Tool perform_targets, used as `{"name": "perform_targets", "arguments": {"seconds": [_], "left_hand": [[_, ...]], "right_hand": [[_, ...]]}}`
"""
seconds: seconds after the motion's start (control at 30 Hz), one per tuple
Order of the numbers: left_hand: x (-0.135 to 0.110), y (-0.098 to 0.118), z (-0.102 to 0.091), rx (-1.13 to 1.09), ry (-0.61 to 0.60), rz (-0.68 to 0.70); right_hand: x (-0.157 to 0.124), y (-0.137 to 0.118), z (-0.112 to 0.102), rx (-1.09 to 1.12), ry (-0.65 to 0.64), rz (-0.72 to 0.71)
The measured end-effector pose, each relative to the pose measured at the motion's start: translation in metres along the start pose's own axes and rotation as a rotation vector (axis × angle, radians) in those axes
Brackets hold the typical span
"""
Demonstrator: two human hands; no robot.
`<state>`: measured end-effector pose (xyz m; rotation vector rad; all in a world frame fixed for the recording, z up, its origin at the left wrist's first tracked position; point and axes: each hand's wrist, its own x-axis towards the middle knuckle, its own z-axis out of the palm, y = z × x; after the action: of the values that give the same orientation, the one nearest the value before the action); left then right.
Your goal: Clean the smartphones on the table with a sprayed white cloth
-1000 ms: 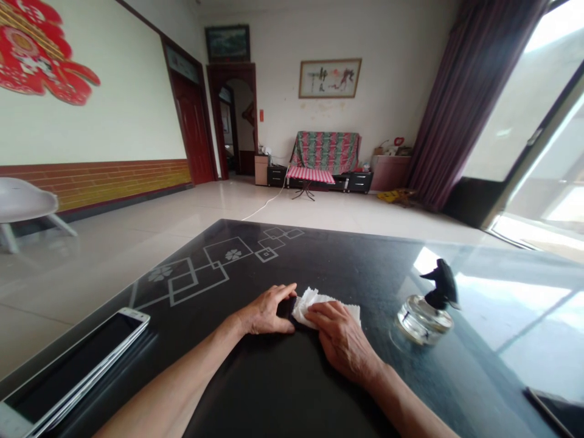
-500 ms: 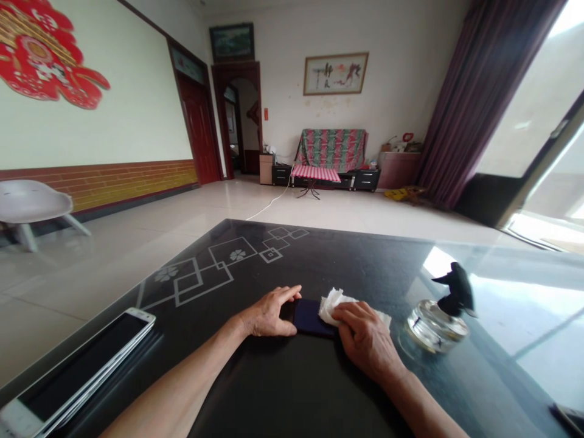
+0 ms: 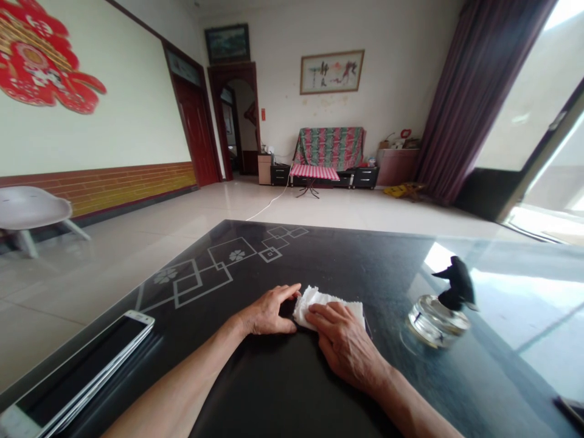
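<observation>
A white tissue (image 3: 331,302) lies over a dark phone (image 3: 288,310) on the black glass table (image 3: 347,261). My right hand (image 3: 344,340) presses flat on the tissue, fingers stretched out toward the left. My left hand (image 3: 269,313) grips the phone's left end, fingers curled round its edge. Only a small dark strip of the phone shows between the two hands; the rest is under the tissue and my right hand.
A white-framed phone (image 3: 77,374) lies face up at the table's left edge. A glass ashtray (image 3: 435,322) with a black bird figure (image 3: 456,289) stands to the right of my hands. A white chair (image 3: 27,210) stands on the floor at far left.
My right hand slid the tissue leftward over the dark phone, covering most of its screen again. My left hand stayed on the phone's left end.
</observation>
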<state>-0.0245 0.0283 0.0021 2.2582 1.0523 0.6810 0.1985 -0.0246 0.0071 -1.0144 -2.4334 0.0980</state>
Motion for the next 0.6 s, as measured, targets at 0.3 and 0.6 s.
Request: {"name": "perform_targets", "arguments": {"seconds": [0.3,0.6], "left_hand": [[0.000,-0.001,-0.001,0.004,-0.007,0.006],[0.001,-0.002,-0.001,0.002,-0.012,0.022]], "right_hand": [[0.000,0.010,0.000,0.023,0.120,0.006],[-0.010,0.037,-0.011,-0.164,0.179,0.222]]}}
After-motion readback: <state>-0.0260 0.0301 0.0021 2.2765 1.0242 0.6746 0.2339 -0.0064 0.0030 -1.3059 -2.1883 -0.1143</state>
